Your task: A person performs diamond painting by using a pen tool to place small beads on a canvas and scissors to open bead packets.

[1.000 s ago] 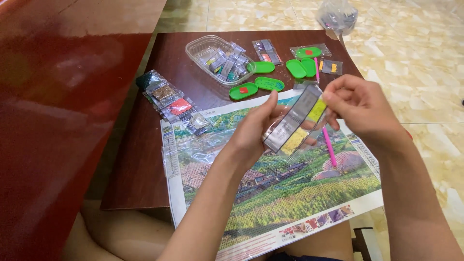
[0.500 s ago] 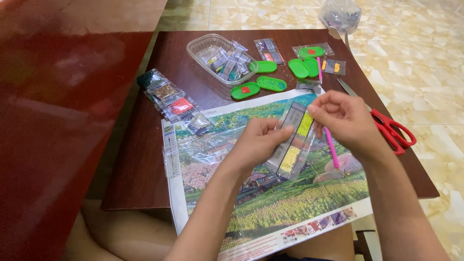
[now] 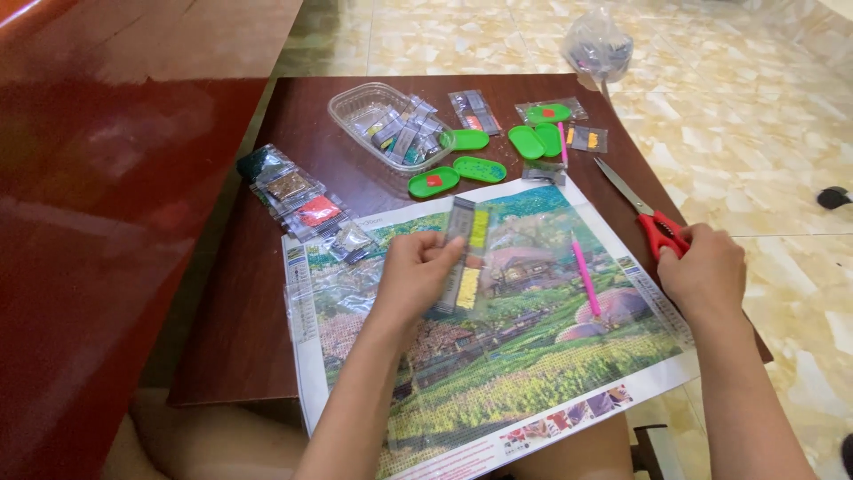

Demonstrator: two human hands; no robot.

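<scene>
Pinching the strip of bead packets [image 3: 466,258] upright in my left hand [image 3: 418,276] at nine o'clock, over the canvas [image 3: 533,373]; my right hand [image 3: 706,271] closes on the scissors [image 3: 653,218] at three o'clock (handles only). I'd steady the strip before cutting.

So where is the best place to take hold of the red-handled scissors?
Probably at the red loop handles, from the near right edge of the table. The red-handled scissors lie flat with closed blades pointing away toward the far side, and the right hand already rests on the handles.
</scene>
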